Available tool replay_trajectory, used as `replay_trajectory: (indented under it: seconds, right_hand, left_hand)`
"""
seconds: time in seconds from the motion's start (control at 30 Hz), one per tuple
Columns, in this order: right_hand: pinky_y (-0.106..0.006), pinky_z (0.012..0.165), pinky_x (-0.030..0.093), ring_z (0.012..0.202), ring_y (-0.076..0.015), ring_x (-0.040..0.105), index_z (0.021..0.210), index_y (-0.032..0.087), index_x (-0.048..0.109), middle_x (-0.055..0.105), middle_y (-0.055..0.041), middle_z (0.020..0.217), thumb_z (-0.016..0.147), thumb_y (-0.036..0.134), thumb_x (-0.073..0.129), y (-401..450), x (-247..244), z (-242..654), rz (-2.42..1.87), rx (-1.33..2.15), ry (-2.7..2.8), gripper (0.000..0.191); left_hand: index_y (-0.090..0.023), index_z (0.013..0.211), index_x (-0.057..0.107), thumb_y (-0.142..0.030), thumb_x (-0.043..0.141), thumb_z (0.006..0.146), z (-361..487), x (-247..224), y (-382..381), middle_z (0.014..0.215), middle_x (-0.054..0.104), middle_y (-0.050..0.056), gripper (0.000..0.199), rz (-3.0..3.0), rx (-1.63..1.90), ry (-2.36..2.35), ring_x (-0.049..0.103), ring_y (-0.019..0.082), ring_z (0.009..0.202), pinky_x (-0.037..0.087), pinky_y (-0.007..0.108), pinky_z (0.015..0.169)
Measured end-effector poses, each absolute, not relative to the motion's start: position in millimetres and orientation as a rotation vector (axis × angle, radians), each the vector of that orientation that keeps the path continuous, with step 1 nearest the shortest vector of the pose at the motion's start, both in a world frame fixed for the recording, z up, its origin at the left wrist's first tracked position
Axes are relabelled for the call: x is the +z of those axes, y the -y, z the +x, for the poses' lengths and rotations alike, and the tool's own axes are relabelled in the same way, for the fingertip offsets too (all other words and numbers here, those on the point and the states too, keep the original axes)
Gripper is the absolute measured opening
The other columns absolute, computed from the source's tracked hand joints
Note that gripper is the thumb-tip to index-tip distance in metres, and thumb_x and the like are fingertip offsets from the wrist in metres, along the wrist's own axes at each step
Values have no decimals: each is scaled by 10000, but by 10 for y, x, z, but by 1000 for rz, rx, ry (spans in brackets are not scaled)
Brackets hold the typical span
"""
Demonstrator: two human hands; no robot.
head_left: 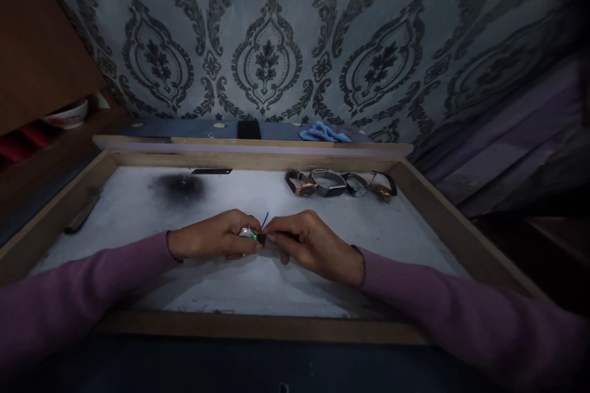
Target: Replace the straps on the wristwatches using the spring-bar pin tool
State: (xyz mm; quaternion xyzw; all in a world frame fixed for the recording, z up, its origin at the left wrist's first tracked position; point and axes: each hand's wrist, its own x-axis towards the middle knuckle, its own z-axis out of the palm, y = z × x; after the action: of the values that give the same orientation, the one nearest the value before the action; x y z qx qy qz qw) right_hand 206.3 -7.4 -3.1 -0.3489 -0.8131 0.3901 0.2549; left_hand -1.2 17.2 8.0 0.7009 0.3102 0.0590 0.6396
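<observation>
My left hand is closed around a small watch with a shiny silver case. A green light glows at its edge. From the right, my right hand pinches a small dark flat piece that meets the side of the case; whether it is part of the strap or a tool, I cannot tell. A thin dark strip sticks up between the two hands. Both hands are over the white floor of a shallow wooden-rimmed tray.
Several wristwatches, among them a brown-strapped watch and a grey-banded watch, stand at the back right. A black blade-like strip lies at the back; a knife-like handle is at left. Behind the rim lies a blue cloth.
</observation>
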Motion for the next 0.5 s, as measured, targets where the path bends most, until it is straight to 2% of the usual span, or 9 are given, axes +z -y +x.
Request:
replay_trajectory:
  seconds: [0.17,0.33,0.5]
  right_hand:
    - [-179,475,437,456,-86,579,829,119,707,597,15,524,888,123,502,75,-42,2070,-927,1047,2197,214]
    - [-172,466,428,457,-84,585,821,110,708,606,5,533,887,107,495,90,-17,2067,-903,1019,2212,224]
    - [-162,465,422,450,-79,576,831,107,709,599,10,516,884,91,493,87,-3,2072,-878,990,2221,223]
  left_hand:
    - [-137,884,589,-346,565,846,-12,74,-170,508,422,-86,214,1586,122,-714,357,70,445,259,198,439]
    - [-152,750,537,-323,571,834,-14,71,-165,509,434,-75,194,1572,141,-717,360,68,449,263,200,441]
    - [-137,881,581,-343,573,834,-7,85,-163,517,429,-82,212,1545,129,-734,350,70,442,262,199,435]
